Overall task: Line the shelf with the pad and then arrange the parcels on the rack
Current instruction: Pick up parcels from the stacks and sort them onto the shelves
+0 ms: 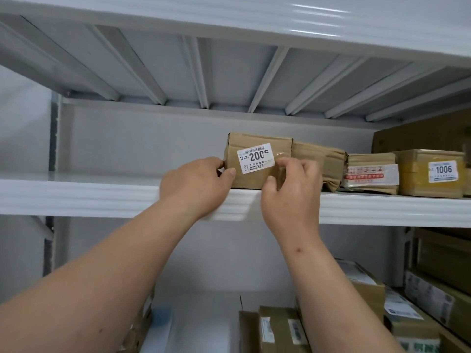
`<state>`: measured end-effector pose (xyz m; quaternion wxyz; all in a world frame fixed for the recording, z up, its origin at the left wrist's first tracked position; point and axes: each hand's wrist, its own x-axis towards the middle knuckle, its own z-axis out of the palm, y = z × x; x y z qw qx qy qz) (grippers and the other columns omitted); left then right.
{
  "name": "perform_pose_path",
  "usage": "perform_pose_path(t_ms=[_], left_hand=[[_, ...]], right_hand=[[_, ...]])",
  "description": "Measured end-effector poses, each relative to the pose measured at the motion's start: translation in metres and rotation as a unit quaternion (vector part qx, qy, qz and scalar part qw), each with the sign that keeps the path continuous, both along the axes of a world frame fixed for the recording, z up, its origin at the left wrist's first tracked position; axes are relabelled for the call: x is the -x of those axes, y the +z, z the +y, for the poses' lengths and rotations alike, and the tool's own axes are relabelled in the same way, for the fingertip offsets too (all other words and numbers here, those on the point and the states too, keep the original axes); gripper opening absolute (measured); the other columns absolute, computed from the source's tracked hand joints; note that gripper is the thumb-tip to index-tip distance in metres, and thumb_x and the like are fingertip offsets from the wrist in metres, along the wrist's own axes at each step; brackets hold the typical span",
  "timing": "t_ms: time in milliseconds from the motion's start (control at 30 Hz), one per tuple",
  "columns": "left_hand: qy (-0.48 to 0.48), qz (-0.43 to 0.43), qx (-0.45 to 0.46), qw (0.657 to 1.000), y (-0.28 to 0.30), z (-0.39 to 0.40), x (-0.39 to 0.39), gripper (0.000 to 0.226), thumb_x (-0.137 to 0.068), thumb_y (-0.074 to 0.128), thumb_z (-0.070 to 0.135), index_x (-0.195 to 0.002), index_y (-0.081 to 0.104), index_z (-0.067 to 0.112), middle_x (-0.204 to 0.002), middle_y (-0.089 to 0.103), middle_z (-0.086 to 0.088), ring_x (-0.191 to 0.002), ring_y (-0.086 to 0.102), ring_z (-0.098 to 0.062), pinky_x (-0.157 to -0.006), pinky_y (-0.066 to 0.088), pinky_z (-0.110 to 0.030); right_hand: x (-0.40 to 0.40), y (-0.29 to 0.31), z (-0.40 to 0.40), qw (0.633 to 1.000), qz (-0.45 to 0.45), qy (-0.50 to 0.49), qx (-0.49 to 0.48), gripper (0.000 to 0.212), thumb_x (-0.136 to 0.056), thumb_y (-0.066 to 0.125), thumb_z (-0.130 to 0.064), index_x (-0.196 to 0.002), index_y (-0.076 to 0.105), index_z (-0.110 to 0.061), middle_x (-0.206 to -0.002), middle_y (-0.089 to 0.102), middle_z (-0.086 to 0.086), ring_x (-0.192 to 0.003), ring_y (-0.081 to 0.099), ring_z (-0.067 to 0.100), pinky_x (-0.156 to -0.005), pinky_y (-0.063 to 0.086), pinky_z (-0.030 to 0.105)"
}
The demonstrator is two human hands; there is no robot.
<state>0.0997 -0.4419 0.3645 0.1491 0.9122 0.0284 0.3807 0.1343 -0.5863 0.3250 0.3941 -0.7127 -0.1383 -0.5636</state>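
Note:
A brown cardboard parcel [257, 149] with a white label reading 17-2-200 stands on the white shelf [76, 197], at the left end of a row of parcels. My left hand [196, 184] grips its lower left corner, thumb on the front face. My right hand [290, 184] pinches its lower right corner. To its right stand a wrinkled brown parcel [328, 164], a taped parcel with a red-and-white label [369, 171] and a yellowish box marked 1006 [430, 171]. A thin white pad [356, 193] seems to lie under the parcels.
The left half of the shelf is bare. The ribbed underside of the upper shelf [229, 72] hangs close above. A large brown box [420, 138] stands at the back right. On the lower level, several labelled boxes [280, 329] are stacked at the right.

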Motion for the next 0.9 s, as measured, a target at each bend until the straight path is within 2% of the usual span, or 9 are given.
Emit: perform_pose_path(t_ms=[100,233,300,400,533,600,700,800,900], left_hand=[[0.019,-0.013,-0.055,0.998,-0.006,0.001,0.0,0.04,-0.1,0.035,0.051,-0.124,0.061,0.032,-0.121,0.067,0.001,-0.114,0.057,-0.028,-0.09,0.042,-0.038],[0.016,-0.048,-0.095,0.994,-0.016,0.001,0.002,0.042,-0.1,0.034,0.048,-0.129,0.059,0.03,-0.122,0.067,-0.002,-0.117,0.055,-0.031,-0.089,0.037,-0.04],[-0.024,-0.105,-0.074,0.991,-0.024,0.005,0.003,0.041,-0.098,0.039,0.047,-0.128,0.059,0.027,-0.12,0.069,-0.001,-0.117,0.054,-0.033,-0.092,0.038,-0.042],[-0.108,-0.253,-0.046,0.96,-0.05,0.01,0.004,0.043,-0.09,0.047,0.041,-0.125,0.061,0.021,-0.117,0.068,-0.006,-0.113,0.055,-0.036,-0.094,0.038,-0.043],[-0.158,-0.362,0.01,0.919,-0.106,-0.008,0.01,0.041,-0.086,0.059,0.026,-0.123,0.061,0.009,-0.115,0.059,-0.016,-0.112,0.052,-0.036,-0.094,0.029,-0.033],[-0.213,-0.324,0.05,0.92,-0.136,-0.026,0.009,0.039,-0.086,0.057,0.026,-0.119,0.061,0.007,-0.109,0.055,-0.007,-0.108,0.049,-0.026,-0.092,0.031,-0.031],[-0.27,-0.165,0.122,0.941,-0.177,-0.055,-0.003,0.039,-0.09,0.054,0.032,-0.124,0.058,0.014,-0.112,0.046,0.007,-0.107,0.044,-0.009,-0.093,0.037,-0.028],[-0.283,0.016,0.195,0.939,-0.208,-0.086,-0.022,0.042,-0.096,0.058,0.031,-0.137,0.05,0.024,-0.123,0.043,0.01,-0.114,0.047,-0.008,-0.1,0.041,-0.027],[-0.279,0.158,0.24,0.916,-0.228,-0.122,-0.038,0.051,-0.098,0.054,0.037,-0.146,0.04,0.028,-0.14,0.044,0.006,-0.122,0.048,-0.011,-0.105,0.042,-0.031]], right_hand=[[0.001,-0.003,0.0,1.0,0.002,0.003,0.007,0.036,-0.086,0.059,-0.007,-0.122,0.063,-0.005,-0.119,0.052,0.012,-0.114,0.048,0.03,-0.097,0.028,0.022],[0.008,-0.013,-0.003,0.999,-0.021,0.041,0.0,0.041,-0.083,0.054,-0.015,-0.121,0.065,-0.005,-0.119,0.055,0.01,-0.115,0.05,0.028,-0.101,0.04,0.031],[0.016,-0.026,-0.009,0.997,-0.047,0.057,-0.023,0.035,-0.085,0.054,-0.016,-0.118,0.065,-0.009,-0.117,0.052,0.001,-0.113,0.049,0.02,-0.097,0.036,0.022],[0.025,-0.061,-0.026,0.993,-0.067,0.04,-0.084,0.023,-0.088,0.056,-0.016,-0.111,0.062,-0.016,-0.112,0.052,-0.004,-0.108,0.049,0.013,-0.093,0.038,0.021],[0.027,-0.112,-0.057,0.988,0.029,0.038,-0.145,0.02,-0.092,0.059,-0.012,-0.103,0.056,-0.027,-0.105,0.048,-0.012,-0.108,0.049,0.01,-0.094,0.044,0.027],[0.021,-0.134,-0.074,0.982,0.09,0.028,-0.165,0.022,-0.092,0.059,-0.011,-0.102,0.055,-0.03,-0.103,0.046,-0.016,-0.107,0.049,0.01,-0.094,0.046,0.032],[0.012,-0.156,-0.104,0.966,0.155,0.011,-0.209,0.024,-0.092,0.058,-0.011,-0.102,0.054,-0.033,-0.111,0.047,-0.01,-0.112,0.05,0.015,-0.097,0.046,0.035],[0.001,-0.169,-0.146,0.937,0.224,0.0,-0.268,0.022,-0.095,0.057,-0.015,-0.112,0.052,-0.029,-0.122,0.047,-0.004,-0.114,0.051,0.018,-0.099,0.046,0.036],[-0.011,-0.179,-0.191,0.905,0.297,0.0,-0.304,0.022,-0.097,0.058,-0.028,-0.117,0.049,-0.03,-0.13,0.049,-0.001,-0.116,0.052,0.02,-0.099,0.047,0.04]])
